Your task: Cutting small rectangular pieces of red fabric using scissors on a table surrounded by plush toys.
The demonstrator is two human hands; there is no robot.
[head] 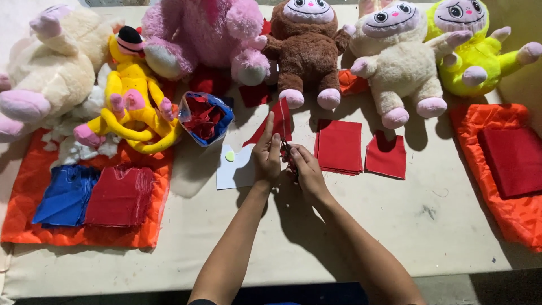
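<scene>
From my feed, light falls hard from above and a little behind the toys, throwing dark shadows toward me under the left hand [266, 155] and right hand [305, 169]. Near the fingers it's sharp; the corners dim, and the edges bow slightly.

A toy-sewing workshop is indicated: plush toys [307, 51] are lined along the desk's [350, 226] far edge, with stacked cut fabric pieces [339, 146].

Red fabric piece [280, 120], held upright
</scene>
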